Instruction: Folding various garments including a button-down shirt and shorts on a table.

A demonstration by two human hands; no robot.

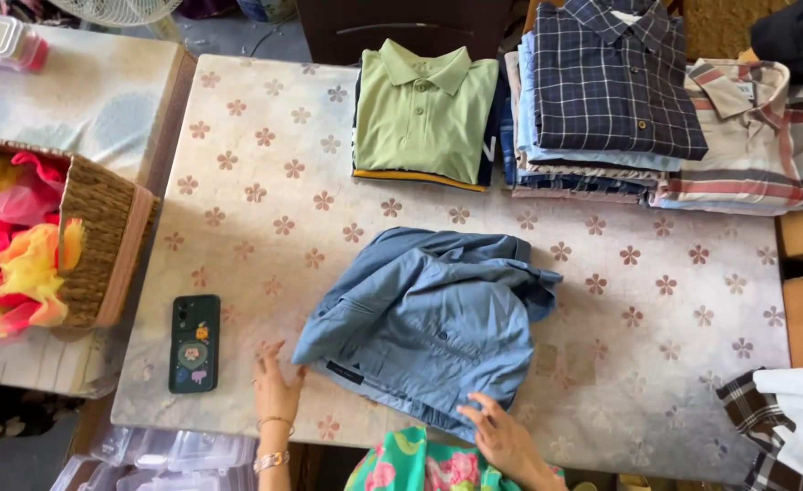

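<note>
Blue shirt (428,318) crumpled on table (265,182); my left hand (276,389) flat at its left edge, right hand (503,435) spread on near hem

We see a bench (238,118) under a pale flower-print cover. On it lie a crumpled blue shirt (424,318), a dark green phone (194,343), a folded green polo (424,114) topping one stack, and two stacks of folded checked and striped shirts (656,118).

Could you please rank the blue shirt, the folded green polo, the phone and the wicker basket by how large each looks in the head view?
1. blue shirt
2. green polo
3. wicker basket, though the frame edge cuts it off, so its place is unsure
4. phone
</note>
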